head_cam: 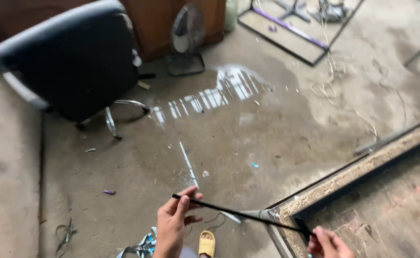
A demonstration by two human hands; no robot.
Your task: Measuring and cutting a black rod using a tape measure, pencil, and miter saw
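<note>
We hold a thin black strip [241, 214] stretched between both hands: left hand [172, 224] pinches its far end between thumb and forefinger, right hand [328, 243] pinches the end at the frame [362, 167] corner. It could slip from either light pinch, we judge (the puddle [210, 98] makes footing doubtful too).

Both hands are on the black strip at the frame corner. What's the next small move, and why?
Probably press the black strip down into the frame corner with the right hand: that end already meets the corner, while the left hand holds the other end raised and taut above the floor.
</note>
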